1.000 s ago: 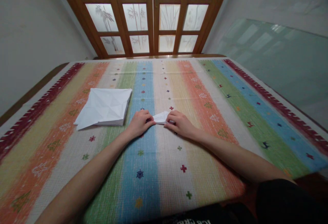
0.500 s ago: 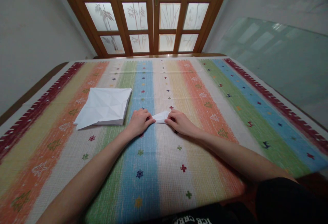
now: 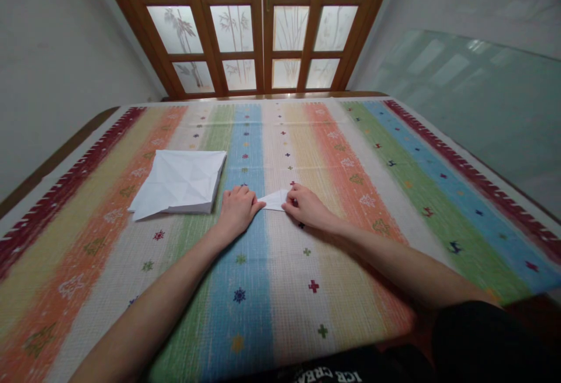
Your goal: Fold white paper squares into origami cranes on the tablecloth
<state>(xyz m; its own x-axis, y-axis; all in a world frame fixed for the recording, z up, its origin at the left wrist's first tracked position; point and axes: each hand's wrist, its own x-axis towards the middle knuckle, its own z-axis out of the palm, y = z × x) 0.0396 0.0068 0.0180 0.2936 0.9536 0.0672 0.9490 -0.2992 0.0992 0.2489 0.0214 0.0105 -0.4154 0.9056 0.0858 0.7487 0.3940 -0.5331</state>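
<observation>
A small piece of folded white paper (image 3: pixel 275 200) lies between my hands near the middle of the table, narrow at its left end and wider at its right. My left hand (image 3: pixel 238 209) is closed, its thumb and fingers pinching the narrow tip. My right hand (image 3: pixel 305 206) is closed on the wide end, thumb in front and fingers curled behind. The fingers hide both ends of the paper. To the left of my left hand rests a larger stack of creased white paper (image 3: pixel 184 178), apart from both hands, its top sheet sticking out at the lower left.
A striped tablecloth (image 3: pixel 289 307) with printed crosses and stars covers the table. Behind the far edge stand wooden doors (image 3: pixel 263 26) with frosted panes. A greenish glass panel (image 3: pixel 477 102) leans along the right wall, and a pale wall (image 3: pixel 56 49) is on the left.
My left hand has shifted slightly left along the narrow tip, so a little more of the folded paper shows. My right hand keeps its hold almost in place.
</observation>
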